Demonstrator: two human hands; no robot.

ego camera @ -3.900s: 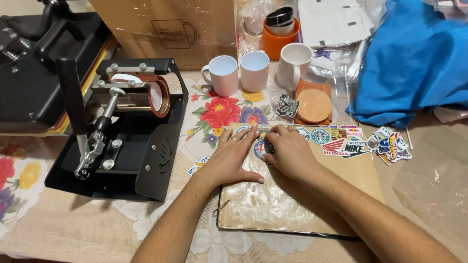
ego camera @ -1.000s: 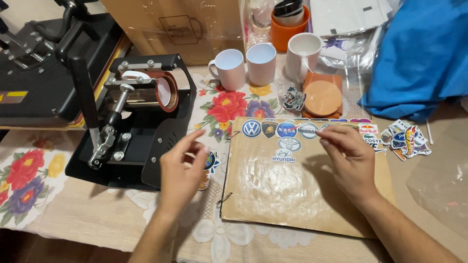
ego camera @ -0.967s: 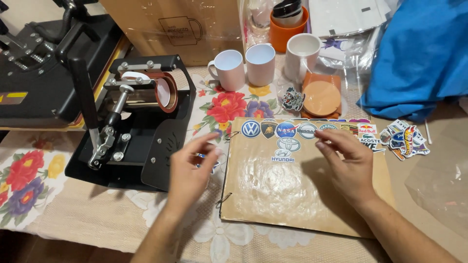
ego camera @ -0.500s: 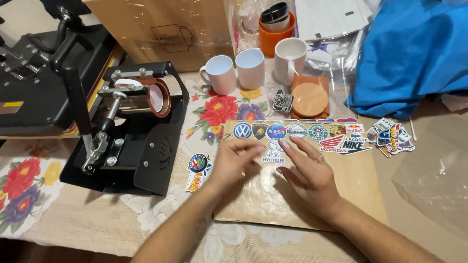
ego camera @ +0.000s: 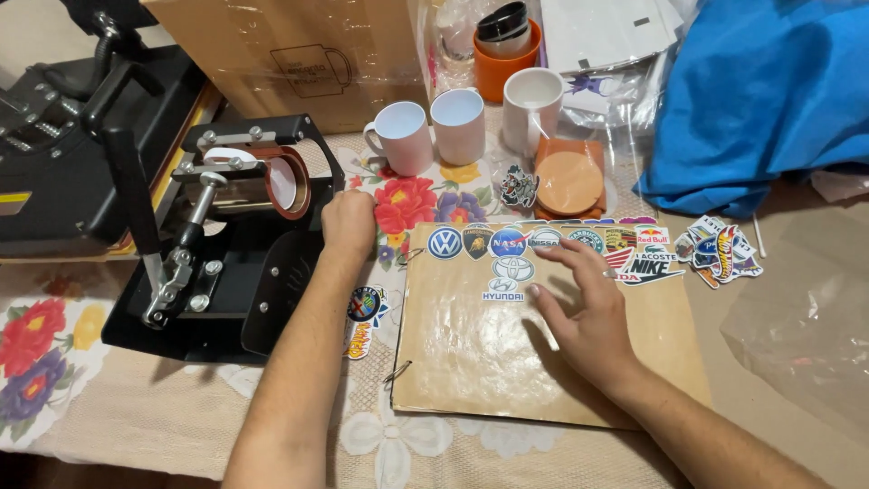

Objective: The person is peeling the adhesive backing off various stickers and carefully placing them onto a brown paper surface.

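Observation:
A brown board (ego camera: pixel 552 376) with a glossy film lies on the floral tablecloth. A row of round and shaped stickers (ego camera: pixel 543 243) runs along its top edge, with two more stuck just below. My right hand (ego camera: pixel 588 308) rests flat on the board, fingers spread, fingertips beside those lower stickers. My left hand (ego camera: pixel 348 217) is off the board to the left, knuckles up and fingers curled under, touching the cloth beside the black mug press (ego camera: pixel 244 244). Its fingertips are hidden. Two loose stickers (ego camera: pixel 365 308) lie on the cloth under my left forearm.
Three white mugs (ego camera: pixel 457 122) stand behind the board, beside an orange coaster stack (ego camera: pixel 568 181) and an orange cup (ego camera: pixel 507 50). More stickers (ego camera: pixel 720 249) are piled at right. A large black heat press (ego camera: pixel 63 154), cardboard box (ego camera: pixel 290 54), blue cloth (ego camera: pixel 769 100) and clear plastic (ego camera: pixel 797 317) surround.
My left hand has left the board and moved up and left to the edge of the mug press. My right hand stays on the board, now spread flatter.

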